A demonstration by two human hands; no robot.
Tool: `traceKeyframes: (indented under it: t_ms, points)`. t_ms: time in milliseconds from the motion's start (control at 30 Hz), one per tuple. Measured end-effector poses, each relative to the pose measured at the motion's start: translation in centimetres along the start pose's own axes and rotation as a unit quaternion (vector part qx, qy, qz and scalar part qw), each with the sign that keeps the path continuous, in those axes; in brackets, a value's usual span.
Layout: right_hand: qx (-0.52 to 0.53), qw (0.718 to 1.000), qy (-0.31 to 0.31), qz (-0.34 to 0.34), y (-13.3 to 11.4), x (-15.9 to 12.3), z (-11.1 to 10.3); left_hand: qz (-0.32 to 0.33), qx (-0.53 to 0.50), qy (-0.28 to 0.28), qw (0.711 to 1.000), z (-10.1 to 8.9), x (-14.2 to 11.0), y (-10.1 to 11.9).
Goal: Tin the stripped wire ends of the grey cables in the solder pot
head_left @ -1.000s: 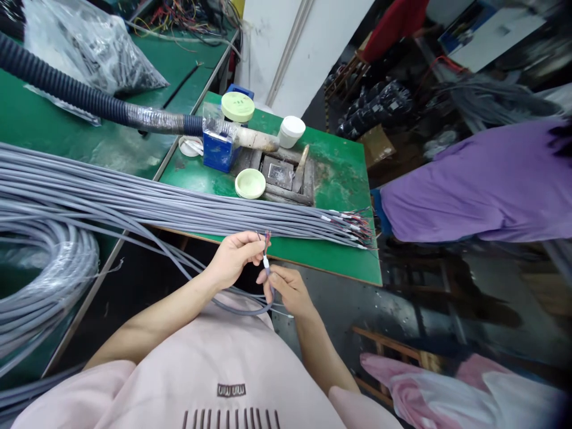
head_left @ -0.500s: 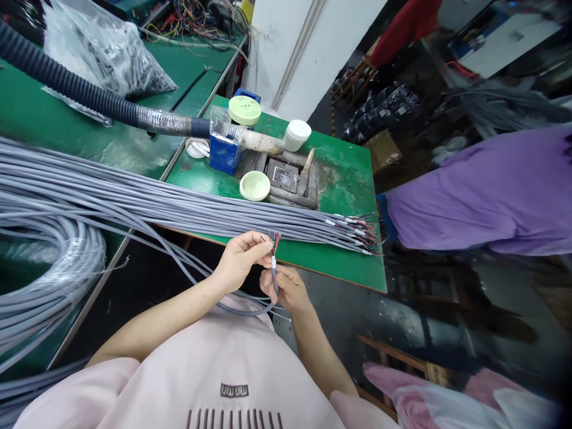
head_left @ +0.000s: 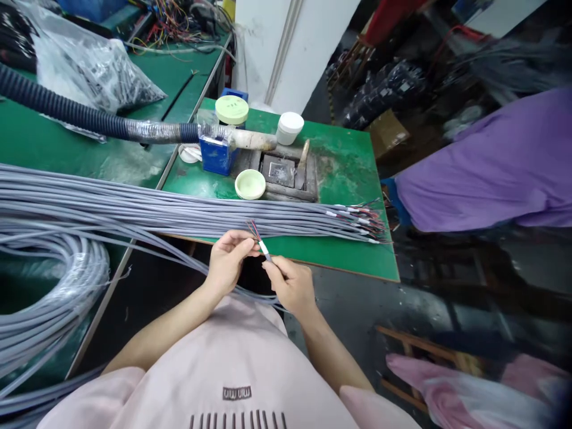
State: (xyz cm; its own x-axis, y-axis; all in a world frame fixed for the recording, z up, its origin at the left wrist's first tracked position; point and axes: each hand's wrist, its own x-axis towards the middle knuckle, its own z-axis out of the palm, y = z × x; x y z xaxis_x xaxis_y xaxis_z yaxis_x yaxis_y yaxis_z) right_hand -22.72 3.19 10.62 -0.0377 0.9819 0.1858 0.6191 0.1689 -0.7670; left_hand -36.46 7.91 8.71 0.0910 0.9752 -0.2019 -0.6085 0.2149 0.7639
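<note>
A grey multi-core cable point(head_left: 264, 250) with a white band near its end is gripped by my right hand point(head_left: 292, 285), its thin coloured wires pointing up and left. My left hand point(head_left: 230, 259) pinches at the base of those wires, thumb against fingertips. Which wires lie between these fingers is too small to make out. Just beyond both hands, a long bundle of grey cables point(head_left: 214, 214) runs across the green bench, its stripped ends point(head_left: 369, 219) lying to the right.
A solder pot point(head_left: 280, 171) with a scraper point(head_left: 302, 164) sits behind the bundle. Around it stand a pale green dish point(head_left: 250, 184), a white tub point(head_left: 289, 128) and a fume hose point(head_left: 152, 131). Coiled cable point(head_left: 84, 286) lies at left. A person in purple point(head_left: 487, 173) is at right.
My right hand has turned from below the cable to its right side. The cable end, upright before, now tilts to the left. The camera view has shifted slightly.
</note>
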Motion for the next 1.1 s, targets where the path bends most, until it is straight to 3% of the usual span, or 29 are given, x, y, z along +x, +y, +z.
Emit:
traceKeyframes:
  t_ms: [167,267,700,933,1100]
  points:
    - [-0.098,0.992,0.030,-0.077,-0.1,0.0,0.5,0.121,0.092,-0.017,0.988,-0.7,0.1,-0.2]
    - [-0.128,0.985,0.048,-0.109,-0.1,0.0,0.6,0.151,0.127,-0.008,0.980,-0.7,0.2,-0.2]
    - [-0.221,0.960,0.069,-0.159,-0.2,0.2,1.0,0.108,0.112,0.034,0.987,-0.4,0.5,0.1]
    - [-0.198,0.968,0.047,-0.149,-0.2,0.1,1.2,-0.036,-0.031,0.040,0.998,0.4,0.7,0.4]
    - [-0.201,0.966,0.055,-0.154,-0.1,0.3,1.2,0.008,-0.021,0.045,0.999,0.2,0.7,0.2]
